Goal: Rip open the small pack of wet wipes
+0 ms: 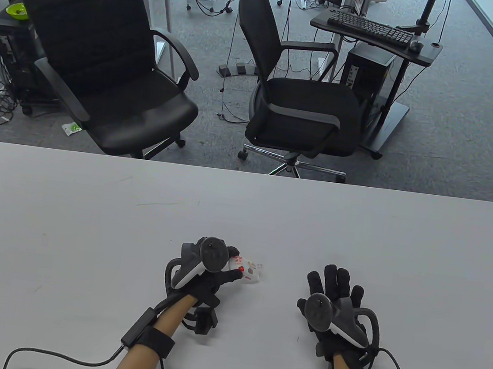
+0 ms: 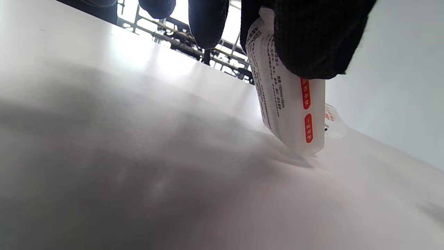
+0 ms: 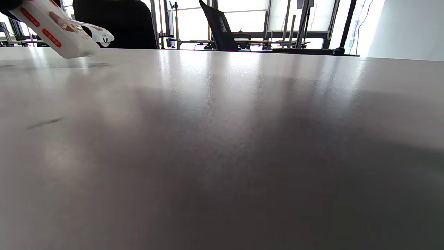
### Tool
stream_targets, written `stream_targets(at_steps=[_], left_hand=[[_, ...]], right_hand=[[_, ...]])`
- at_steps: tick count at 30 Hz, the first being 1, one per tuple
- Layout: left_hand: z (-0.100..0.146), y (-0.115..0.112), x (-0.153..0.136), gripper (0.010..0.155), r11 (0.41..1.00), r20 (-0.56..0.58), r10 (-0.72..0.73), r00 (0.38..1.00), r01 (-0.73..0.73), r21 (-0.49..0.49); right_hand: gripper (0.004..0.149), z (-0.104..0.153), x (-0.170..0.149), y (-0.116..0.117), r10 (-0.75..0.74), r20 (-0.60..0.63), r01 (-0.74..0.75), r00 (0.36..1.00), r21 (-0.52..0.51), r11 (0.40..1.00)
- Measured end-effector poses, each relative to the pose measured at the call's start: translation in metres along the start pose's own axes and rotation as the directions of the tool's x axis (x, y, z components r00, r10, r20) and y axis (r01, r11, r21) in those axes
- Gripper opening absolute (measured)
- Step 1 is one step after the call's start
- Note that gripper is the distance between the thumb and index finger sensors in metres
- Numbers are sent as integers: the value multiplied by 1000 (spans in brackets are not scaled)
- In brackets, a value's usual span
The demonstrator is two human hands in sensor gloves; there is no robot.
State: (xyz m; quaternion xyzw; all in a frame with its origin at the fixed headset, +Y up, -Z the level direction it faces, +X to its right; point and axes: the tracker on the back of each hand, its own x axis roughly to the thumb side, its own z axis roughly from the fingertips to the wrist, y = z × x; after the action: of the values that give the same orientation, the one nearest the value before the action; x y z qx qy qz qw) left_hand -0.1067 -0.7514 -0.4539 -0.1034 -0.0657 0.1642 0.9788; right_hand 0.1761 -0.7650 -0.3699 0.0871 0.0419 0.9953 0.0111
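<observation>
White table (image 1: 91, 220) spans the foreground, office chairs behind it. On it, the left hand (image 1: 208, 269) pinches the wet wipes pack (image 1: 249, 271), tilted, its low corner touching the table. Well right of the pack, the right hand (image 1: 333, 299) lies flat, fingers spread, grasping nothing.

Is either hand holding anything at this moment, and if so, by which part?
The left hand pinches the small white wet-wipe pack with red labels by its upper end, the lower end touching the white table. The right hand holds nothing, its fingers spread.
</observation>
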Motion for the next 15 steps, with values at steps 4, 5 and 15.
stream_targets(at_steps=[4, 5, 15], left_hand=[[-10, -6, 1, 70, 996, -11, -75, 997, 74, -59], [-11, -7, 0, 75, 992, -10, -107, 994, 106, -71], [49, 8, -34, 86, 900, 3, -430, 903, 428, 84]], right_hand=[[66, -1, 1, 1, -9, 3, 9, 1000, 21, 1000], [66, 0, 1, 1, -10, 3, 10, 1000, 22, 1000], [67, -1, 6, 4, 2, 7, -3, 1000, 55, 998]])
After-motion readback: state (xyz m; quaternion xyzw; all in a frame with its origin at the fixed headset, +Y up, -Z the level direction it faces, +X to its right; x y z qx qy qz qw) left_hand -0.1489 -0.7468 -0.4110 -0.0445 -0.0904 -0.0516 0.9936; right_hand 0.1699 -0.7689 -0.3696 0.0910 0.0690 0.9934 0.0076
